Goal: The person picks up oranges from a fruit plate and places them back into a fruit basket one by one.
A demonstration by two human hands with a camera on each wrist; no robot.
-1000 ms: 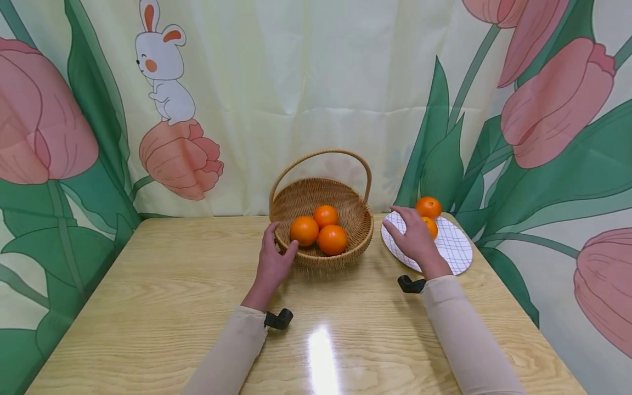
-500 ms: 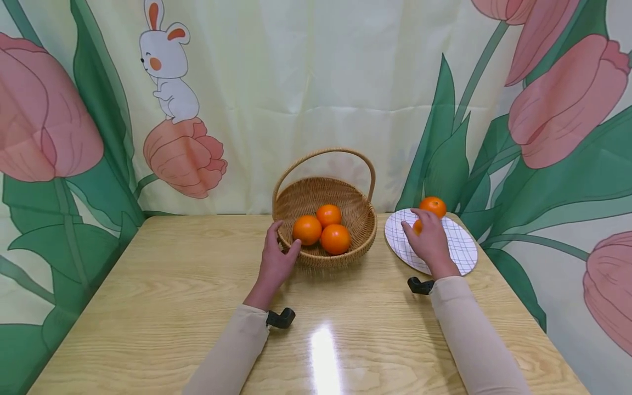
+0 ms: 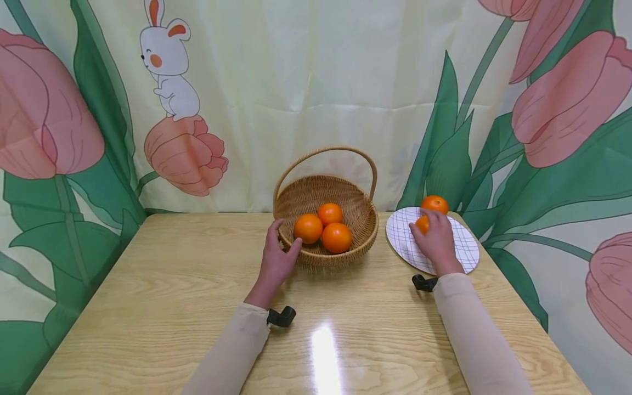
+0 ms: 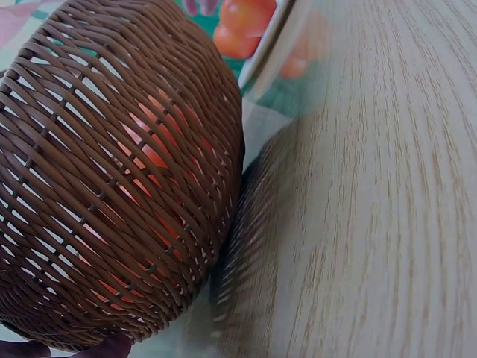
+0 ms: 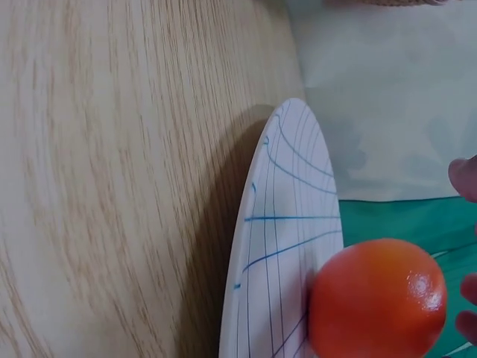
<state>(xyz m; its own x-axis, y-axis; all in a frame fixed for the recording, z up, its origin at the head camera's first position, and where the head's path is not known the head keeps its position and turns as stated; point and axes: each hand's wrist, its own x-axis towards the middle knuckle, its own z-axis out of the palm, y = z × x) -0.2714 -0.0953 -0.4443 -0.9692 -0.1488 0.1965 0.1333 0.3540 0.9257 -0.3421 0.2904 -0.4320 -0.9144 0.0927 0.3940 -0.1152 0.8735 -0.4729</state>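
In the head view, a wicker basket (image 3: pixel 326 258) with a tall handle contains three oranges (image 3: pixel 337 238). My left hand (image 3: pixel 276 263) holds its left front rim, thumb at the front and fingers at the side. The left wrist view shows the basket's woven wall (image 4: pixel 112 164) up close, with fingertips (image 4: pixel 112 347) at its lower edge. Over a white plate (image 3: pixel 401 241) with blue grid lines, my right hand (image 3: pixel 436 238) reaches above an orange (image 3: pixel 422 224). In the right wrist view, its fingers (image 5: pixel 466 177) are spread apart, close beside that orange (image 5: pixel 376 298).
Another orange (image 3: pixel 435 204) lies at the plate's back edge, behind my right hand. The wooden table (image 3: pixel 173 296) ends at a curtain (image 3: pixel 257 137) printed with tulips and a rabbit. A bright glare streak (image 3: pixel 323 356) marks the front of the table.
My right hand has moved right and come over the nearer orange on the plate. The left hand stays at the basket's rim. The whole head view has shifted slightly.
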